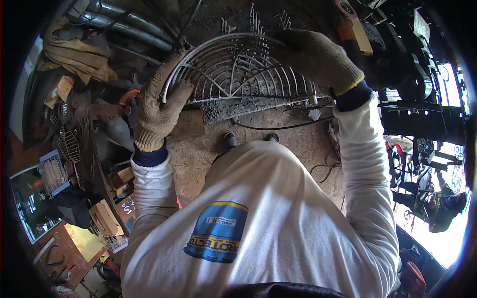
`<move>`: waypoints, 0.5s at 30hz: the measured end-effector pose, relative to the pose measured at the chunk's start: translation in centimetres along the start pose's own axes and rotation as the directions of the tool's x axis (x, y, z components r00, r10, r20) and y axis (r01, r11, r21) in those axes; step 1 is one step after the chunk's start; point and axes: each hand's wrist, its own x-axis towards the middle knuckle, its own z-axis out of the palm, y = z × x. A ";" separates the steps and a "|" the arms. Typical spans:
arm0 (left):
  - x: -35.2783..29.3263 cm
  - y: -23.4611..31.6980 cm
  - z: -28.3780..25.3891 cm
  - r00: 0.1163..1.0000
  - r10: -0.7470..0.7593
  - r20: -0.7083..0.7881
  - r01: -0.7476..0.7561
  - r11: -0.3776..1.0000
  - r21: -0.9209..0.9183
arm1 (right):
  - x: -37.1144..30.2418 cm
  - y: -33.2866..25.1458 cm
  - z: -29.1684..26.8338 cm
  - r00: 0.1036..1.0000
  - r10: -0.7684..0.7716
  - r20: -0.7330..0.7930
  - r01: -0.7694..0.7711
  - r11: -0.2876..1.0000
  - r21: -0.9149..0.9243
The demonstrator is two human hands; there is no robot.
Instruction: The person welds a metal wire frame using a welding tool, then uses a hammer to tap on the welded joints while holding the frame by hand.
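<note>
A half-round welded wire grate [230, 93], with curved rods and straight spokes, is held up in front of me. My left hand [158, 102], in a tan knitted glove, closes on its left end, the thumb on the near side. My right hand [323, 60], in a matching darkened glove, grips the curved rim at the upper right; its fingertips are partly hidden in shadow. A dark, scorched block [218, 112] lies just below the grate's straight edge. Behind the grate, the dark work surface is partly hidden by its rods.
Several thin metal rods [256, 22] stand at the far side. Pipes [131, 27] and a tan cloth [74, 52] are at far left. A black cable [283, 127] curves across near the block. Another person [444, 206] is at the right, by a bright opening.
</note>
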 end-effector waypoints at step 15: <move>0.5 0.2 -2.0 0.985 -0.171 -0.006 0.166 0.946 0.277 | 1.5 -0.8 0.9 0.796 -0.599 0.087 0.598 0.756 -0.266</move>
